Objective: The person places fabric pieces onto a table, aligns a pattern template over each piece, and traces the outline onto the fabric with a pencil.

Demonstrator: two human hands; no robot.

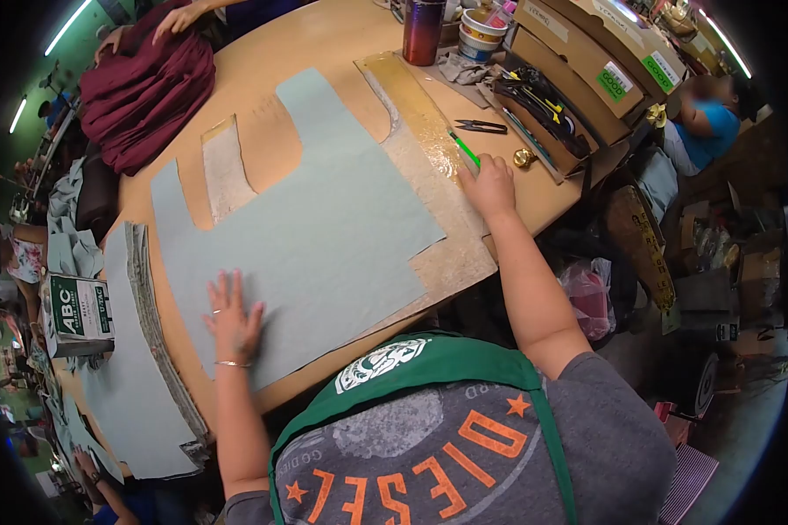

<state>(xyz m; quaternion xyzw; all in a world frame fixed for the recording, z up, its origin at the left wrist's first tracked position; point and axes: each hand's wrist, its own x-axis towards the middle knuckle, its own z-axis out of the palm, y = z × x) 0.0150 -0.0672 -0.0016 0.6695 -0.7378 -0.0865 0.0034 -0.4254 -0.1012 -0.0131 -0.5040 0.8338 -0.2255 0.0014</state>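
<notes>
A large light blue-grey sheet (pixel 315 227) with cut-out shapes lies flat on the tan table (pixel 263 61). My left hand (pixel 232 319) rests on its lower left part, fingers spread, with nothing held. To the right, my right hand (pixel 490 184) is closed around a green pen (pixel 464 149), whose tip points away from me. That hand is over the right edge of a worn board (pixel 455 254), which lies partly under the sheet and has a glossy yellowish strip (pixel 411 96). Black snips (pixel 481 127) lie just beyond the pen.
Stacked grey sheets (pixel 131 367) and an ABC box (pixel 80 308) are at the left. Maroon fabric (pixel 149 87) lies near another person's hand (pixel 179 19). A tumbler (pixel 422 33), a tool box (pixel 543 114) and cartons (pixel 578 61) stand at the back right.
</notes>
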